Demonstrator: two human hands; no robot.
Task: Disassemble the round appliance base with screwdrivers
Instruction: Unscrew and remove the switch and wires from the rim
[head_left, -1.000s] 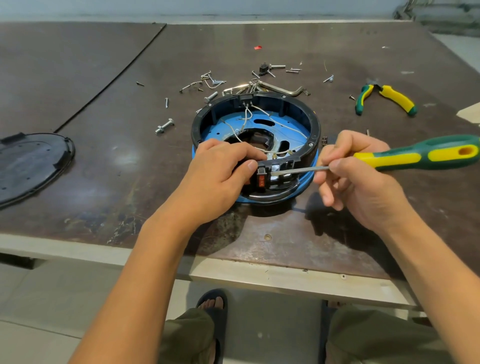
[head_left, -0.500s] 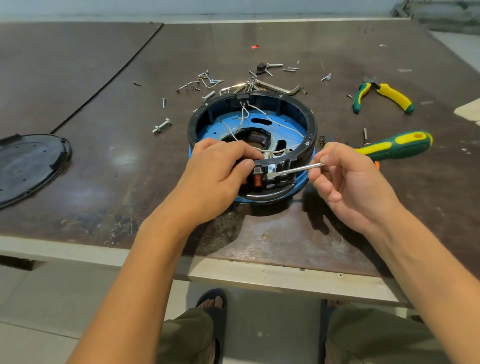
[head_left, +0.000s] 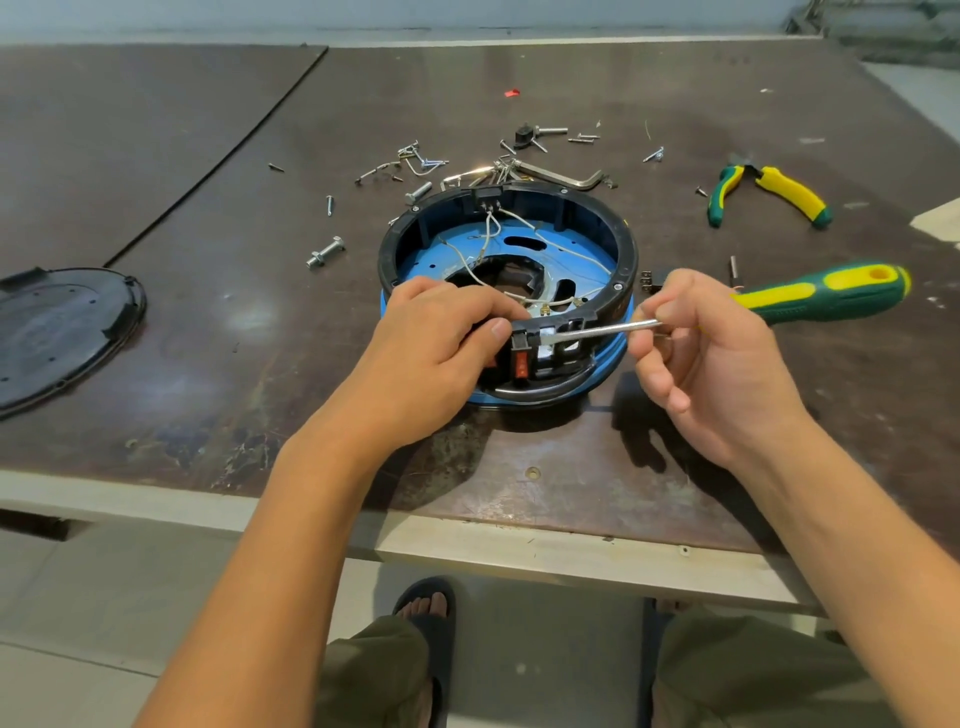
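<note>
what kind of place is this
Likely a small repair workshop: a worn table strewn with loose screws, pliers nearby, and an opened appliance base being pried with a screwdriver.

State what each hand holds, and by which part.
Right hand pinches the screwdriver by its metal shaft; left hand grips the base at its near rim.

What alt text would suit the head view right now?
A person's right hand pinches the shaft of a green-and-yellow screwdriver, its tip beside the red switch on the round appliance base, which the left hand grips. Loose screws and pliers lie beyond.
</note>
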